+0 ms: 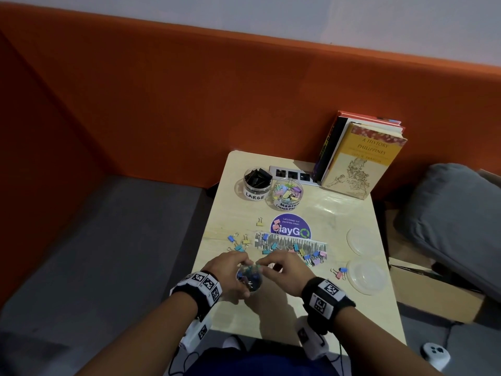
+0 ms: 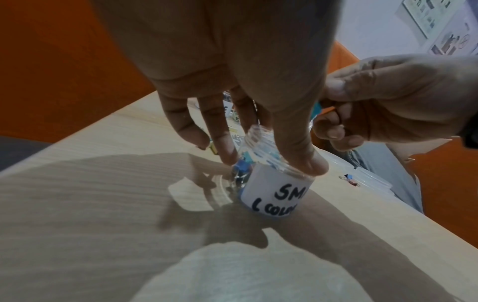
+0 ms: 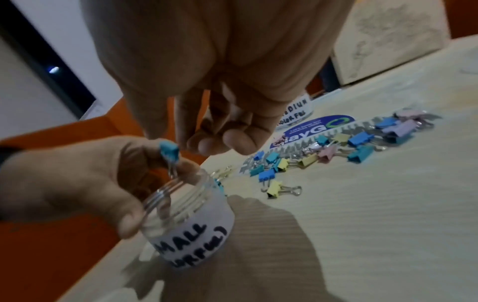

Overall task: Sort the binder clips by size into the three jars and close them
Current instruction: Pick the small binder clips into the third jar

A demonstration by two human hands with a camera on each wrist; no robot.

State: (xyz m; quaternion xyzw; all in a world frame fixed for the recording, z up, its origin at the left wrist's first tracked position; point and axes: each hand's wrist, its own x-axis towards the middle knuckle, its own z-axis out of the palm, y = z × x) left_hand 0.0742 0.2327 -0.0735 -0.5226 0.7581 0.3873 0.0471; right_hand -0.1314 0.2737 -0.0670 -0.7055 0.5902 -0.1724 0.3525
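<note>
My left hand point(image 1: 233, 270) grips the open clear jar labelled SMALL point(image 2: 274, 192) near the table's front edge; several colourful clips lie inside it. My right hand point(image 1: 272, 263) hovers just above the jar's mouth point(image 3: 181, 188) and pinches a small teal binder clip point(image 3: 169, 151) with its wire handles pointing down into the opening. At the back stand the open LARGE jar point(image 1: 257, 183) with black clips and the open MEDIUM jar point(image 1: 287, 192) with pastel clips. Loose colourful clips point(image 1: 298, 248) are scattered across the middle of the table.
Two clear lids point(image 1: 362, 240) point(image 1: 366, 276) lie at the table's right edge, with two clips point(image 1: 340, 272) beside them. A purple round sticker point(image 1: 291, 227), a power strip point(image 1: 292, 175) and upright books point(image 1: 360, 158) sit farther back. An orange wall panel surrounds the table.
</note>
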